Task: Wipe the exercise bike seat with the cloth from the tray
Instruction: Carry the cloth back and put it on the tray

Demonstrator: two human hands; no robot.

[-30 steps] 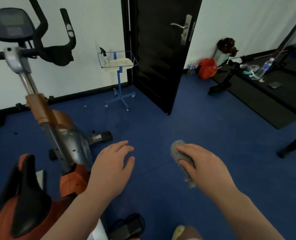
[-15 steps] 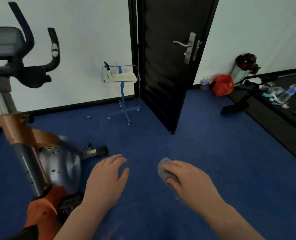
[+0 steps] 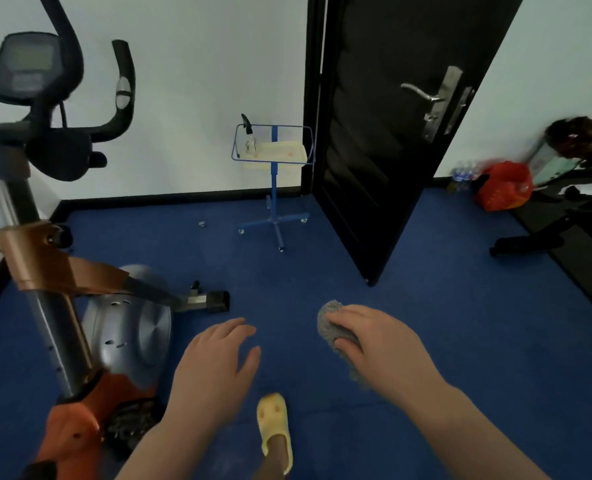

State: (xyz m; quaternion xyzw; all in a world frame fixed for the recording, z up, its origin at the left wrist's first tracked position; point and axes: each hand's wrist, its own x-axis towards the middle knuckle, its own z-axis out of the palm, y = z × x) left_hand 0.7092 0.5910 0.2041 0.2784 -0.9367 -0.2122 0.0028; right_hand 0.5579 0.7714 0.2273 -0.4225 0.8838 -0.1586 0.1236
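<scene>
My right hand (image 3: 381, 344) is shut on a crumpled grey cloth (image 3: 332, 323), held over the blue floor at centre right. My left hand (image 3: 218, 368) hovers beside it, fingers apart and holding nothing. The exercise bike (image 3: 62, 271) stands at the left, with black handlebars, a console and an orange and silver frame. Its seat is out of the frame. Against the far wall stands the cream tray (image 3: 280, 150) on a blue wheeled stand, with a small spray bottle (image 3: 249, 136) in it.
A black door (image 3: 391, 133) stands open to the right of the tray stand. A red bag (image 3: 505, 185), bottles and a black bench base (image 3: 529, 240) lie at the right. My foot in a yellow slipper (image 3: 273, 424) is on the blue floor.
The view has lifted and moved towards the tray stand. The bike seat has dropped out of the frame. My yellow slipper has stepped forward. The right hand still holds the cloth.
</scene>
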